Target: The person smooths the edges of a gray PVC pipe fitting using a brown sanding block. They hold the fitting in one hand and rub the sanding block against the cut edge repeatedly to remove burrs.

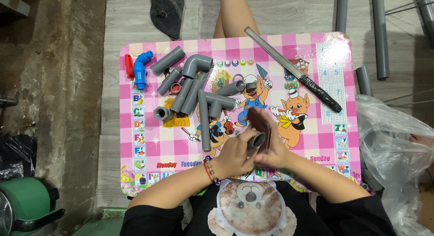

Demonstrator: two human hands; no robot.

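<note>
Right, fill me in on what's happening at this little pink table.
A person sits at a pink children's table, holding a short grey pipe piece in the left hand, while the right hand presses a dark brownish sheet against it. More grey pipes and elbows lie in a loose pile at the table's far left, beside a blue fitting. A long blade with a black-wrapped handle rests untouched on the right.
</note>
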